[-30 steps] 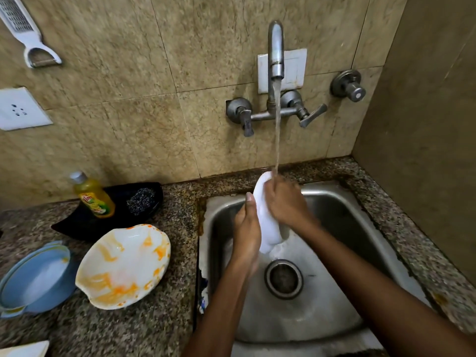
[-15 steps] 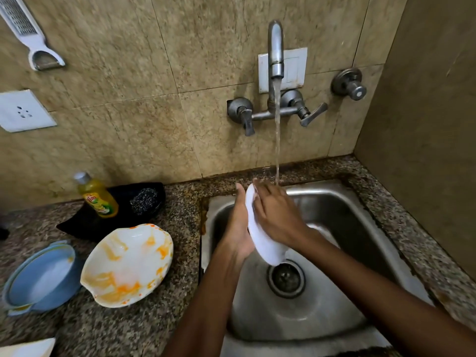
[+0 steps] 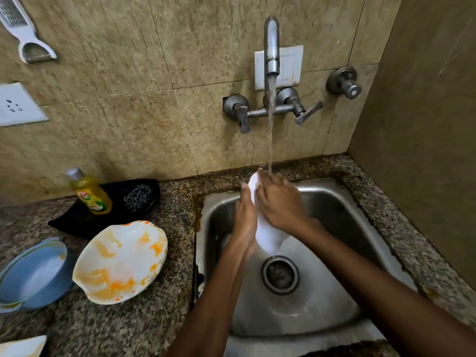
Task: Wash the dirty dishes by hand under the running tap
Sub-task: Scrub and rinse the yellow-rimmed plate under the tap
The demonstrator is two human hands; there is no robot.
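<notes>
A white dish (image 3: pixel 268 237) stands on edge over the steel sink (image 3: pixel 342 215), its top rim under the stream from the wall tap (image 3: pixel 272 45). My left hand (image 3: pixel 244 217) lies flat against the dish's left face, fingers straight and pointing up. My right hand (image 3: pixel 279 202) covers the right face, its fingers spread over the rim where the water lands. A white plate smeared with orange sauce (image 3: pixel 121 261) lies on the counter to the left. A blue bowl (image 3: pixel 33 274) sits at the left edge.
A yellow dish-soap bottle (image 3: pixel 90 193) and a steel scrubber (image 3: pixel 137 194) rest on a black tray (image 3: pixel 77 222) by the wall. The sink drain (image 3: pixel 280 274) is open below the dish. A second valve (image 3: pixel 345 83) and a corner wall stand to the right.
The dish has been lifted so its rim meets the water stream again. My right hand has slid up over the rim; my left hand stays flat behind it.
</notes>
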